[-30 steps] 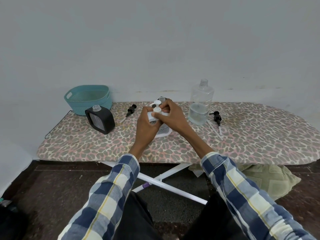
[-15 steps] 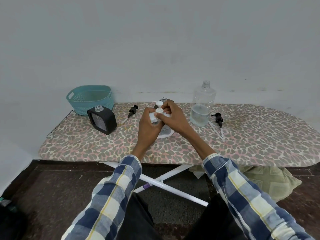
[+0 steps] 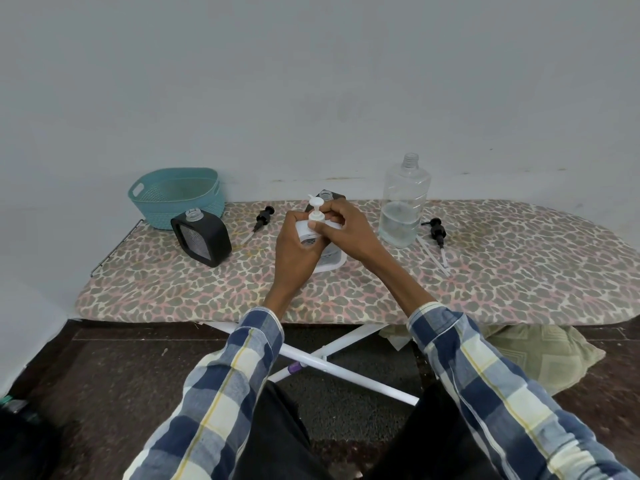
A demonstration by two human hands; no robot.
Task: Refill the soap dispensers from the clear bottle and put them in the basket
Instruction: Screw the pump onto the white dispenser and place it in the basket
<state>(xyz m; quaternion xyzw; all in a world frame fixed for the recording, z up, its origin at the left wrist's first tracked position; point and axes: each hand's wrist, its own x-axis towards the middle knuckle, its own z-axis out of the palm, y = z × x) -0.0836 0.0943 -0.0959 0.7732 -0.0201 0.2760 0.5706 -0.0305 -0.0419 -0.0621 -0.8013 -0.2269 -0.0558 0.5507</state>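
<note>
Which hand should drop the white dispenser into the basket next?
Left. The left hand already grips the white dispenser body, and the teal basket sits on its side. The right hand is at the pump.

A leopard-print ironing board (image 3: 502, 271) carries a teal basket (image 3: 176, 197), a black dispenser (image 3: 202, 237), a white dispenser (image 3: 327, 258), a clear bottle (image 3: 403, 202) and two loose black pumps (image 3: 263, 218) (image 3: 437, 232).

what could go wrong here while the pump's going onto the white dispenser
1. The uncapped clear bottle, part full, stands just beyond the right hand; a swing of that arm might tip it and spill it.
2. The left hand holds the white dispenser tilted; if the white pump is not tight, soap could leak onto the ironing board cover.
</note>
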